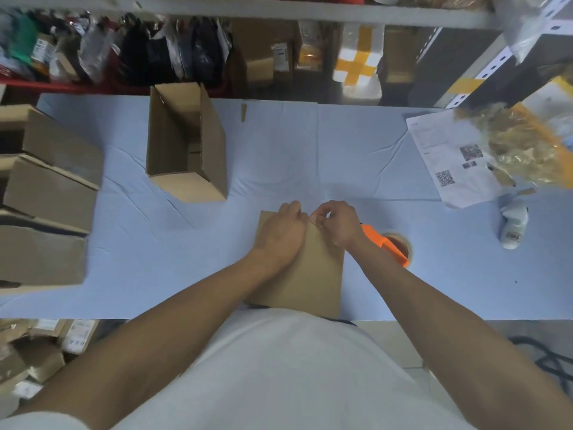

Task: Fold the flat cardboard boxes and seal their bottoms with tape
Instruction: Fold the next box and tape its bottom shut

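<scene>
With the left hand [280,235] pressed flat on the cardboard box [313,274] and the right hand [336,223] pinching tape at its far edge, a slip could leave the tape crooked.

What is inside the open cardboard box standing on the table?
The open box looks empty: only bare cardboard walls and folded bottom flaps show. Its near wall hides the lowest near corner, so something small there cannot be ruled out.
</scene>
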`<state>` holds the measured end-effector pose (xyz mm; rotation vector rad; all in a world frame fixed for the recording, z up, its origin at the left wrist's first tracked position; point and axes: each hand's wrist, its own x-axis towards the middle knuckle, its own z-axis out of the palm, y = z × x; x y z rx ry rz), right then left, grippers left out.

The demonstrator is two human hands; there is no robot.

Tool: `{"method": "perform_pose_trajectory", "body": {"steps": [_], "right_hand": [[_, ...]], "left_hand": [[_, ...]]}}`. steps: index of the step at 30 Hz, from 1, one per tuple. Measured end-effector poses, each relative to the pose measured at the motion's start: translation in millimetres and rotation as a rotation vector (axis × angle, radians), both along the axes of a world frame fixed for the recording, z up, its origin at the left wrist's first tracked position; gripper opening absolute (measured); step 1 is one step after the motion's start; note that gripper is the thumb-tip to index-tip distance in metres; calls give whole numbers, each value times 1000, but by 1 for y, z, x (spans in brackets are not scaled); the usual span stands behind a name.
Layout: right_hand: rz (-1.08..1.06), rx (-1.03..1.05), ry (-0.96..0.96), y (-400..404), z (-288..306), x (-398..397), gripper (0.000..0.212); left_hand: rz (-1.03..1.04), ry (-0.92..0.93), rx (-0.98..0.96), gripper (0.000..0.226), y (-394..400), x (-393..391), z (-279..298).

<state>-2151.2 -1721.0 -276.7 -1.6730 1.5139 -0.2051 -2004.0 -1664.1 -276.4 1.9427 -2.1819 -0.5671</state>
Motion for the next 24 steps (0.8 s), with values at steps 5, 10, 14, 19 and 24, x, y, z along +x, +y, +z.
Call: {"method": "perform_pose_trajectory", "body": {"steps": [5, 10, 14, 19, 24], "right_hand": [[-93, -56, 25, 10, -2, 2, 14], [-441, -14, -39, 35, -1, 0, 12], [-445, 21, -83, 71, -2, -10, 15], [-313, -97, 346, 70, 0, -66, 21], [-5, 12, 512, 73, 0, -111, 51]], "left_hand": [[-36, -116, 156, 67, 11, -8, 5], [-62, -65, 233, 67, 46, -17, -2], [-60, -96, 268, 70, 59, -10, -12], [-195, -139, 249, 78, 38, -3, -13], [-417, -86, 144, 56, 12, -6, -8]]}}
